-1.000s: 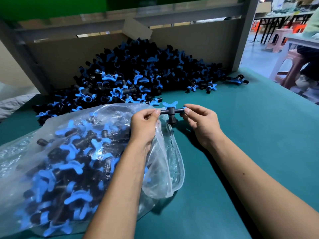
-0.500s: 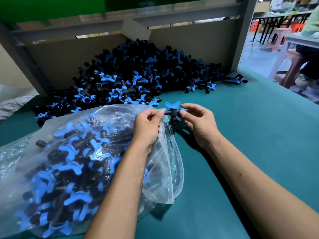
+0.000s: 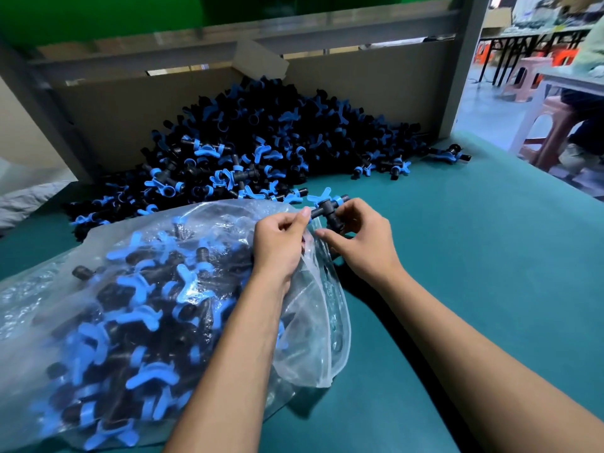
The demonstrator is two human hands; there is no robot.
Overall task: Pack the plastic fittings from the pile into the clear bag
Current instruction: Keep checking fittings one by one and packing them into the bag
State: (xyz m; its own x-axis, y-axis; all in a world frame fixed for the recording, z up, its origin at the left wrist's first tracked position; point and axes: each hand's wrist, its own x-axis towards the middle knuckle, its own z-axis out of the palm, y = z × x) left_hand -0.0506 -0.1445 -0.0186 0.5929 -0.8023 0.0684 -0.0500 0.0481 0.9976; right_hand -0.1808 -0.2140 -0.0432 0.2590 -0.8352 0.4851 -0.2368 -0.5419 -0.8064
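Both hands, left hand [image 3: 281,238] and right hand [image 3: 359,237], are pinching one tee fitting [image 3: 327,209]; we should be tipping it leftward into the clear bag [image 3: 313,322].

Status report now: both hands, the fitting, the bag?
Left hand and right hand both pinch one fitting at bag mouth. Bag well filled. Pile remains behind. Nothing blocks.

Teal-covered table [image 3: 490,256] carries a large pile of black-and-blue plastic fittings [image 3: 261,142] at its far side against a cardboard panel [image 3: 376,89], several stray fittings [image 3: 449,154] at far right, and a clear bag [image 3: 130,305] part-filled with fittings lying near left.
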